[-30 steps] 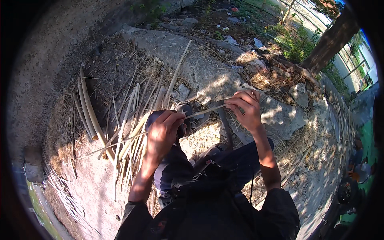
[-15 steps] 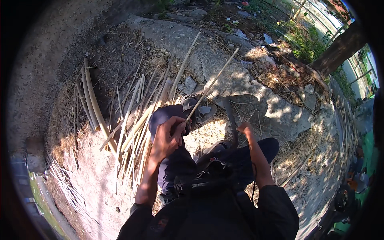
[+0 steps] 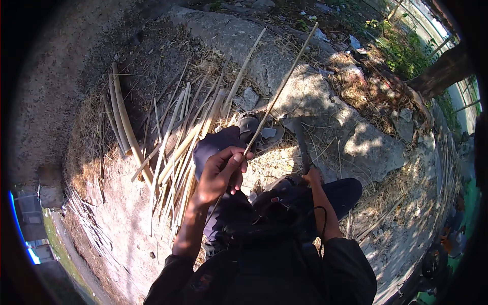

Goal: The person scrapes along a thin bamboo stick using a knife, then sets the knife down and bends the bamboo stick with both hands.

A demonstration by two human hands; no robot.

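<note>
My left hand pinches a long thin bamboo strip between thumb and fingers. The strip slants away to the upper right over the rock, and a thin stretch seems to run below the hand too. My right hand is wrapped round the lower end of a dark machete, whose blade points away from me between my bent legs. Strip and blade are apart. Beside my left knee lies a loose pile of split bamboo strips, several of them long and pale.
Thicker bamboo pieces lie left of the pile. A broad rock slab spreads ahead and to the right. Dry grass and litter surround a tree trunk at the far right. More thin strips lie at the left.
The bamboo strip now reaches farther away from me, and my left hand has shifted slightly right with its fingers more visible. My right hand and the machete have moved a little nearer to me.
</note>
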